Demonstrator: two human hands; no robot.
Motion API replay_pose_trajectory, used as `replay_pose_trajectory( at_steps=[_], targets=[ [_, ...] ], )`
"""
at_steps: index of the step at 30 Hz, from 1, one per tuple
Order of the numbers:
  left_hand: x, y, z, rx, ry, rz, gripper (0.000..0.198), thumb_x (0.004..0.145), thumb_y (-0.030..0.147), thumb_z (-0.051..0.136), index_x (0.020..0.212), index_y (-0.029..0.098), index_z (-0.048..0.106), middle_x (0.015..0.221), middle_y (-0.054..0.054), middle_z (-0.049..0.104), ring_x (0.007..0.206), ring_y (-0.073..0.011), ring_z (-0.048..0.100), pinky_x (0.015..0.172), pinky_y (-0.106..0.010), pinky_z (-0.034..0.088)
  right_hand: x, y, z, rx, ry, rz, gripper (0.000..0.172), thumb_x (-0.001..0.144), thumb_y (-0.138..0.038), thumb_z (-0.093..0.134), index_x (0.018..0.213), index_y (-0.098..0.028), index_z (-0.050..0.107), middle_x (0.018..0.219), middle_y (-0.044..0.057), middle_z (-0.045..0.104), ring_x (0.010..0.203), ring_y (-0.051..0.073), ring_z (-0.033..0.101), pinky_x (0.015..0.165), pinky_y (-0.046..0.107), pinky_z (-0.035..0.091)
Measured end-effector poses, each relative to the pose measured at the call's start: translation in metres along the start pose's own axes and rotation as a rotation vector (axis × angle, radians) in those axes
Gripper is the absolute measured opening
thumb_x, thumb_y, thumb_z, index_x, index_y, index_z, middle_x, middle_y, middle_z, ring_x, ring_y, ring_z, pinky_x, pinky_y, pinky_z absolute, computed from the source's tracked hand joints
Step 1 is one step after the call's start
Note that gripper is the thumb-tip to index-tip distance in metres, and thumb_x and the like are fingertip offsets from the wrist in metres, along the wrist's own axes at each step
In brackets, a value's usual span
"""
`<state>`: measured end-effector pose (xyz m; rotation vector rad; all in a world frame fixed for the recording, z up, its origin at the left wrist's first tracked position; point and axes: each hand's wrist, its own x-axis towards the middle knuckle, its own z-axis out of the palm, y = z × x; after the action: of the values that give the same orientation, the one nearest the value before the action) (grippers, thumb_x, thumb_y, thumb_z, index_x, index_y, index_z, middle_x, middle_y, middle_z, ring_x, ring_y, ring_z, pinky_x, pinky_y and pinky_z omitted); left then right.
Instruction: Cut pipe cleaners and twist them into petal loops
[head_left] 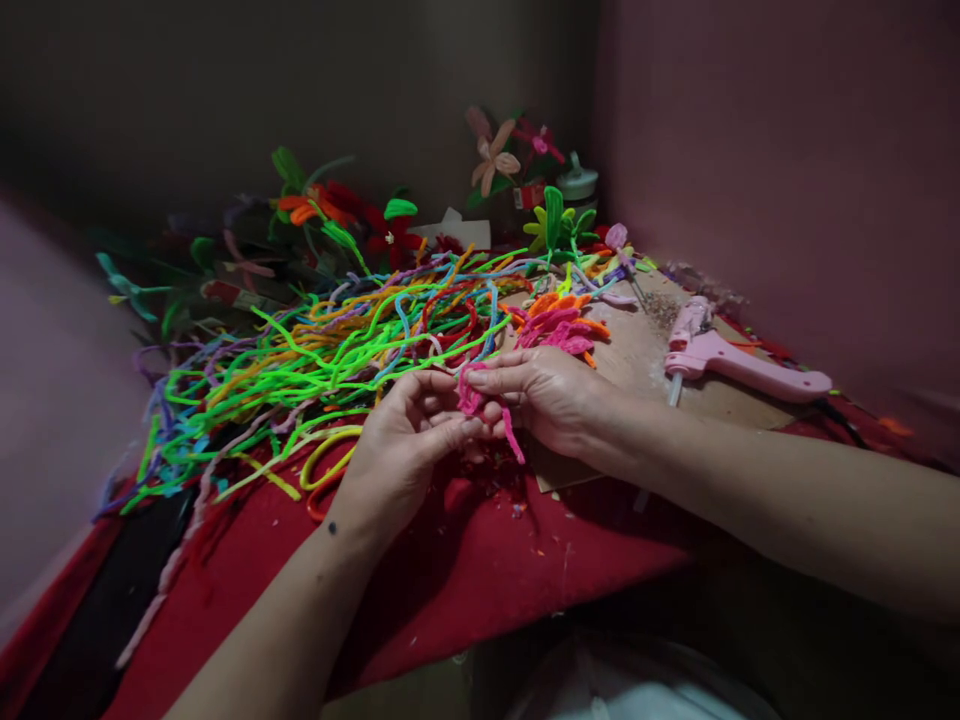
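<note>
Between my fingers is a bent pink pipe cleaner, looped at the top with a loose end hanging down to the right. My left hand pinches its lower left side, thumb and fingers pressed together. From the right, my right hand grips the upper part of the loop, thumb on top. Both hands are held close together above the red cloth. Just beyond them lies a small pile of pink petal shapes with orange petal shapes around it. Some of my fingertips are hidden behind the pipe cleaner.
A tangle of green and other coloured pipe cleaners spreads to the left. A pink glue gun rests on a cardboard sheet at right. Finished fuzzy flowers stand at the back. Red cloth covers the table.
</note>
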<state>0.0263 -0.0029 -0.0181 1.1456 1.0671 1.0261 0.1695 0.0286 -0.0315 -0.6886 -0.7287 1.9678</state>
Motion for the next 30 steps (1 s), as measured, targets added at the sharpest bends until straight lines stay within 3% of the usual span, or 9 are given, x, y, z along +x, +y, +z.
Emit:
replay_pose_trajectory(
  at_steps=[6, 10, 13, 17, 21, 25, 30],
  targets=[
    [-0.0005, -0.0041, 0.0088, 0.098, 0.106, 0.093, 0.034, 0.065, 0.019, 0.075, 0.088, 0.02, 0.05, 0.072, 0.004, 0.063, 0.053, -0.0096, 0.061, 0.049, -0.02, 0.051, 0.0003, -0.0011, 0.0014, 0.043, -0.006, 0.04, 0.016, 0.078, -0.003, 0.057, 0.064, -0.011, 0.061, 0.053, 0.0, 0.057, 0.045, 0.009, 0.052, 0.045, 0.02, 0.047],
    [-0.0004, -0.007, 0.0102, 0.164, 0.175, 0.2, 0.028, 0.069, 0.02, 0.071, 0.088, 0.02, 0.051, 0.075, 0.003, 0.063, 0.059, -0.0103, 0.063, 0.05, -0.018, 0.05, -0.0024, -0.0026, 0.0042, 0.079, 0.016, 0.107, 0.017, 0.078, -0.002, 0.055, 0.065, -0.01, 0.062, 0.053, 0.0, 0.057, 0.044, 0.007, 0.051, 0.045, 0.018, 0.047],
    [-0.0003, -0.0074, 0.0094, 0.218, 0.136, 0.207, 0.024, 0.069, 0.02, 0.071, 0.085, 0.019, 0.052, 0.075, 0.003, 0.062, 0.061, -0.0102, 0.062, 0.053, -0.019, 0.05, -0.0031, -0.002, 0.0031, 0.091, 0.023, 0.095, 0.016, 0.076, -0.001, 0.057, 0.065, -0.01, 0.062, 0.054, -0.001, 0.057, 0.043, 0.006, 0.049, 0.044, 0.016, 0.047],
    [-0.001, -0.0062, 0.008, 0.273, 0.099, 0.181, 0.016, 0.072, 0.022, 0.068, 0.082, 0.017, 0.057, 0.071, 0.003, 0.061, 0.054, -0.0082, 0.056, 0.051, -0.019, 0.048, -0.0016, -0.0007, -0.0002, 0.121, -0.075, 0.068, 0.016, 0.077, -0.003, 0.056, 0.066, -0.011, 0.063, 0.056, 0.0, 0.059, 0.045, 0.007, 0.05, 0.046, 0.017, 0.048],
    [-0.0026, -0.0046, 0.0076, 0.315, 0.064, 0.185, 0.01, 0.075, 0.022, 0.064, 0.079, 0.017, 0.057, 0.065, 0.003, 0.059, 0.05, -0.0071, 0.052, 0.051, -0.019, 0.045, -0.0006, -0.0008, 0.0006, 0.119, -0.018, 0.097, 0.019, 0.078, -0.002, 0.053, 0.064, -0.011, 0.062, 0.053, 0.001, 0.057, 0.047, 0.008, 0.052, 0.046, 0.018, 0.049],
    [-0.0043, -0.0032, 0.0079, 0.321, 0.022, 0.044, 0.009, 0.075, 0.018, 0.061, 0.074, 0.017, 0.052, 0.058, 0.002, 0.06, 0.042, -0.0078, 0.049, 0.04, -0.018, 0.04, -0.0004, -0.0005, 0.0008, 0.092, -0.012, 0.123, 0.021, 0.077, -0.003, 0.051, 0.059, -0.011, 0.059, 0.047, -0.001, 0.052, 0.042, 0.007, 0.048, 0.042, 0.017, 0.045],
    [-0.0051, 0.0001, 0.0032, 0.167, -0.13, -0.092, 0.012, 0.077, 0.016, 0.057, 0.073, 0.018, 0.046, 0.052, 0.001, 0.063, 0.033, -0.0102, 0.048, 0.032, -0.02, 0.04, 0.0004, -0.0015, -0.0015, 0.013, -0.042, 0.113, 0.02, 0.074, -0.005, 0.052, 0.056, -0.011, 0.056, 0.045, -0.001, 0.05, 0.041, 0.007, 0.045, 0.04, 0.016, 0.04]
  ],
)
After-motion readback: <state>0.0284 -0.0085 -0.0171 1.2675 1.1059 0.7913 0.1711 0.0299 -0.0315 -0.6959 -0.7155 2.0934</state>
